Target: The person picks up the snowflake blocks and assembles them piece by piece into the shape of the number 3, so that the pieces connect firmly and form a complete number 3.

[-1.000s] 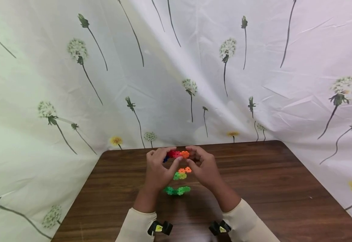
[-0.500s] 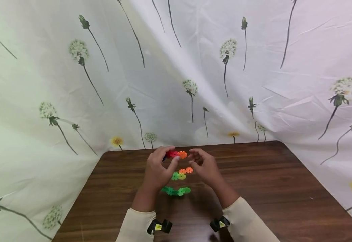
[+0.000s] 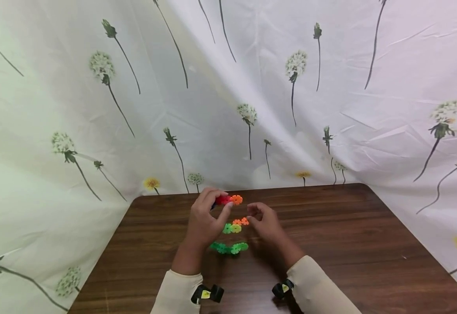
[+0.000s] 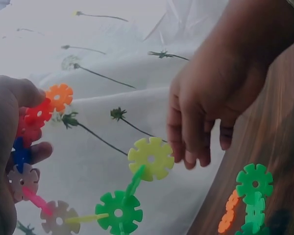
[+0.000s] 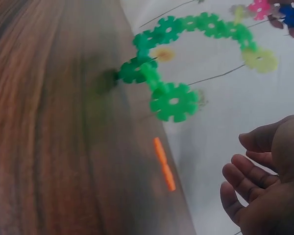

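Observation:
My left hand [image 3: 206,220] grips a chain of interlocking snowflake discs near its red discs [image 4: 38,113], with an orange disc [image 3: 236,199] at the end beside the thumb. In the left wrist view the chain runs down from there through a blue disc [image 4: 21,152], clear discs and a green disc [image 4: 118,213] to a yellow-green disc [image 4: 151,158]. More green discs [image 5: 174,102] hang along it in the right wrist view. My right hand [image 3: 267,223] holds nothing, its fingers loosely bent. Below it, a joined pair of orange discs [image 5: 164,164] lies on the table.
The brown wood-grain table [image 3: 350,244] reaches back to a white curtain [image 3: 220,87] printed with dandelions. Both wrists carry black straps [image 3: 207,295] over cream sleeves [image 3: 322,288].
My right hand has let go of the chain's orange end and moved down and slightly right, toward the loose orange discs. The left hand keeps its grip, almost still.

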Motion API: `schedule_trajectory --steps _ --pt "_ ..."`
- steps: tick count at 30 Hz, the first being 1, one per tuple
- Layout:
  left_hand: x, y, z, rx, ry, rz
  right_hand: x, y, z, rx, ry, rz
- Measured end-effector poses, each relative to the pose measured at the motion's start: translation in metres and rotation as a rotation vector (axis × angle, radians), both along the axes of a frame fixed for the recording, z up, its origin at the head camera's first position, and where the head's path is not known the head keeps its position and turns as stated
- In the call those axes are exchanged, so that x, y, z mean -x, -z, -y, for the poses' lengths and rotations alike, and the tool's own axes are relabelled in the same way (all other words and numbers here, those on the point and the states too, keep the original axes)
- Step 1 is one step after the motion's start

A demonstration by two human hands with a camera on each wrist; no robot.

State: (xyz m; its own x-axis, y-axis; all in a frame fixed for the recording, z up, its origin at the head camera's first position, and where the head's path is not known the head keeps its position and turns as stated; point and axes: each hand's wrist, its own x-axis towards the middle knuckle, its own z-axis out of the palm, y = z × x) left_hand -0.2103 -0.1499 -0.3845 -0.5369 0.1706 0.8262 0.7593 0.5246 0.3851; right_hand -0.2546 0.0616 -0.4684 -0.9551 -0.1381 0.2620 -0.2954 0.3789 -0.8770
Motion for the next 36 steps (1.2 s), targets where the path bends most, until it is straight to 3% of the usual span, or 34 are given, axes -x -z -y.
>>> schedule_trajectory --steps 9,16,21,28,36 --pt "-0.003 -0.002 0.0 0.004 0.005 0.009 0.004 0.024 -0.003 -0.058 -0.024 0.032" --pt "-0.001 -0.002 0.0 0.01 0.003 0.006 0.01 0.041 -0.009 -0.113 -0.03 0.004" --pt "-0.002 -0.002 -0.001 0.009 0.008 -0.012 0.011 0.045 -0.012 -0.161 -0.042 0.009" --pt "-0.001 -0.001 -0.002 0.009 -0.003 -0.017 0.013 0.051 -0.014 -0.293 -0.093 -0.051" --pt "-0.001 -0.001 -0.003 0.013 -0.004 -0.025 0.014 0.051 -0.015 -0.371 -0.146 -0.026"
